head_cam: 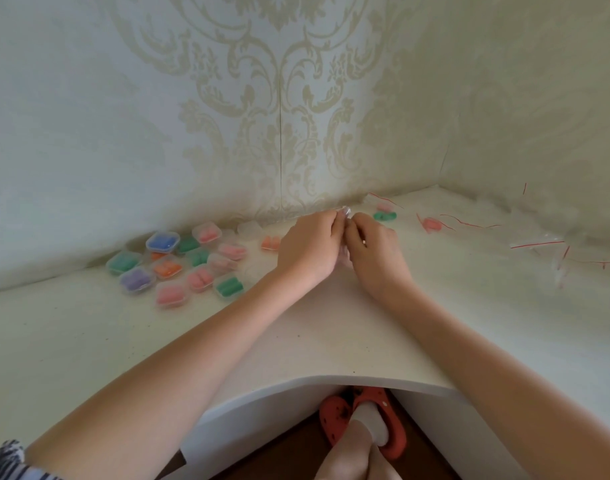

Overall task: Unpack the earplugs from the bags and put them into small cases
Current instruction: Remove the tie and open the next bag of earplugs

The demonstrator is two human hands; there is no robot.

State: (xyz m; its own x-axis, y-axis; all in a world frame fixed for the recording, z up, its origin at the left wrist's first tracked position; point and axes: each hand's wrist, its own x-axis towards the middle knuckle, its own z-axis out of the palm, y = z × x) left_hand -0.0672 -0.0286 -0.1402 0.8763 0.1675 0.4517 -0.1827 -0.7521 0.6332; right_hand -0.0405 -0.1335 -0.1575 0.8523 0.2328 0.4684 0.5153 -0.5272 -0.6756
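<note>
My left hand [308,245] and my right hand [372,251] meet over the middle of the white desk [314,341]. Together they pinch a small clear item [345,212] at their fingertips; whether it is a bag or a case I cannot tell. To the left lies a cluster of several small clear cases [179,261] holding blue, green, orange, pink and purple earplugs. A pair of orange earplugs [271,242] lies loose beside my left hand. Green earplugs [384,215] and a pink pair in a bag [431,224] lie to the right.
Several clear bags with red zip strips [552,249] are strewn over the desk's right side. Empty clear cases [249,229] sit by the wallpapered wall [279,116]. The desk has a curved front cut-out; a foot in an orange clog [365,420] shows below.
</note>
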